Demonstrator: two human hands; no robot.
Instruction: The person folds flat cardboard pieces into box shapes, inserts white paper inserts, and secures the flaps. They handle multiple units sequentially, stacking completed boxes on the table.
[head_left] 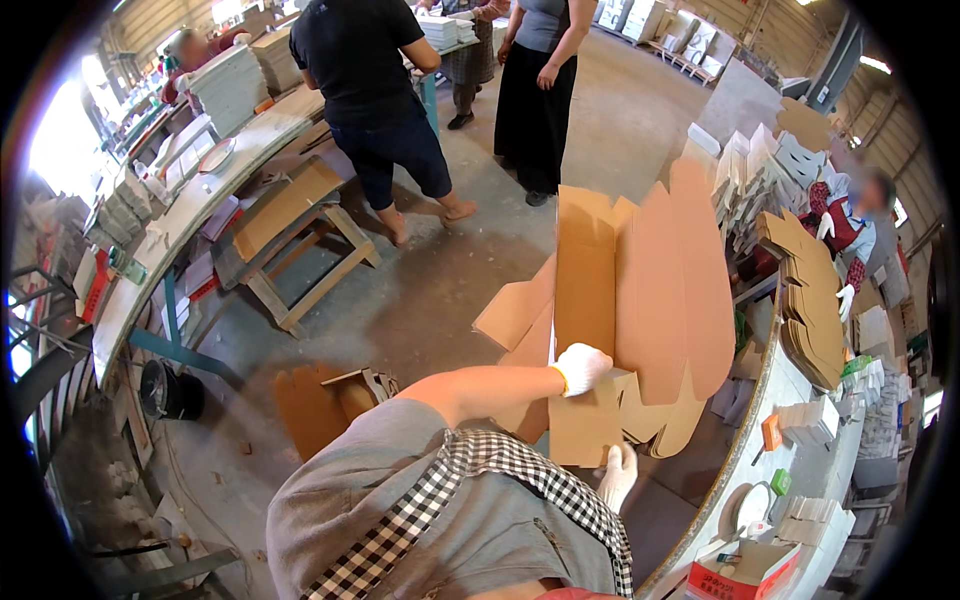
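While facing a partly folded brown cardboard box (584, 275), holds a white-gloved left hand (583, 369), fingers curled, at the near end of its trough, and a white-gloved right hand (619, 478) at the right corner of its square near flap (587, 432); cannot tell whether gripping or merely resting with either. Has the box left of a long, pale-topped table (815, 468), with its long axis near to far, trough pointing away, wide brown side panels (680, 290) spread right.

Left arm (480, 392) outstretched, left hand (584, 369) curled, right hand (619, 478) lower
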